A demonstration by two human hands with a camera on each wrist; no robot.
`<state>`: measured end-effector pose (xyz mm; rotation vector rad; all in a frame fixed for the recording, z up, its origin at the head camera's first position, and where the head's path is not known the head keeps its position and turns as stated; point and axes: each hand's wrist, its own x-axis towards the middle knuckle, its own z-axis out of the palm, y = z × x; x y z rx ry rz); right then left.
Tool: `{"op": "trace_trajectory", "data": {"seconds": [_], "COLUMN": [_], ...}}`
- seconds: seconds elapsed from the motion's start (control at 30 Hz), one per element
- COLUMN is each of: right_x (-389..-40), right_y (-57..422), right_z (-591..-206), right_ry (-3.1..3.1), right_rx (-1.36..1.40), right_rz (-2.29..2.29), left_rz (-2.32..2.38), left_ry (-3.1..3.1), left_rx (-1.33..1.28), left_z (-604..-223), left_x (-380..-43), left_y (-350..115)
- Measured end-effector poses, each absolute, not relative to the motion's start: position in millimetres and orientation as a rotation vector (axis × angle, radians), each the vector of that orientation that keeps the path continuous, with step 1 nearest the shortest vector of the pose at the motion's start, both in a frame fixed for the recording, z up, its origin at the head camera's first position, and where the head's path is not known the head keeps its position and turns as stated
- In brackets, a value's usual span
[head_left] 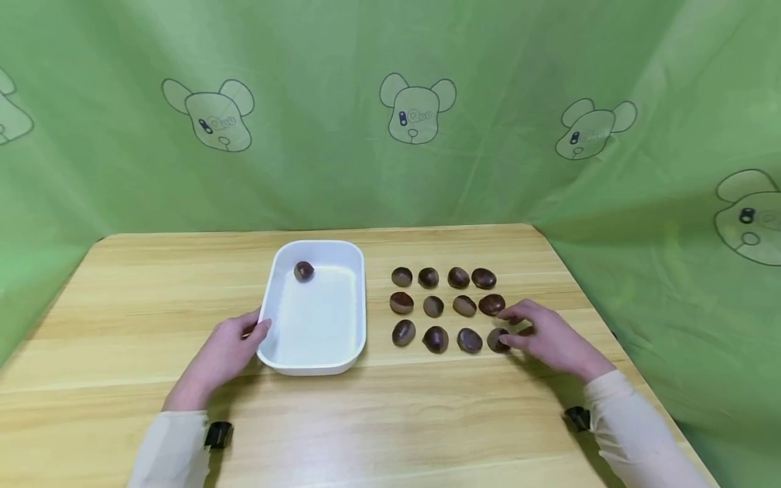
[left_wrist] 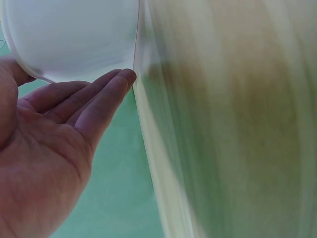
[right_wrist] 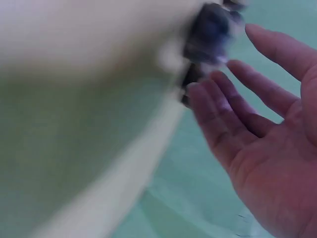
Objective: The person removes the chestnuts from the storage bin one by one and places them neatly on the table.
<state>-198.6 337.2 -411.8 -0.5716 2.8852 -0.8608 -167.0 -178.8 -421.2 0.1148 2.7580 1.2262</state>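
Observation:
A white rectangular tray (head_left: 314, 325) lies on the table, with one brown chestnut (head_left: 304, 271) inside near its far left corner. My left hand (head_left: 228, 352) holds the tray's left side, thumb over the rim and fingers against the outer wall, as the left wrist view also shows. Right of the tray, several chestnuts (head_left: 436, 339) lie in three rows. At the right end of the nearest row, my right hand (head_left: 549, 337) reaches over a chestnut (head_left: 497, 340), thumb and fingers apart around it. Whether they touch it is unclear; chestnuts blur in the right wrist view.
The wooden table (head_left: 390, 427) carries the tray and chestnuts. A green curtain (head_left: 317, 183) with mouse-head drawings hangs behind it and along the right side. Dark bands (head_left: 218, 435) sit at both wrists beside the pale sleeves.

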Motion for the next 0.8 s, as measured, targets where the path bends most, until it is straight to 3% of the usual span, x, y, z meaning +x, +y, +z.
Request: {"op": "trace_trajectory", "data": {"seconds": [0.37,0.8], "right_x": [-231.1,-283.9], "right_y": [262.5,132.3], "right_z": [-355.6,-353.8], "right_ry": [2.926,2.655], "right_rx": [-0.826,-0.970], "right_rz": [-1.035,-1.190], "left_rz": [1.203,1.206], "left_ry": [2.782,2.761], "left_rx": [0.132,0.115], "left_z": [-417.0,-422.6], "left_x": [-167.5,-167.2], "left_y": [-183.4,-179.2]}}
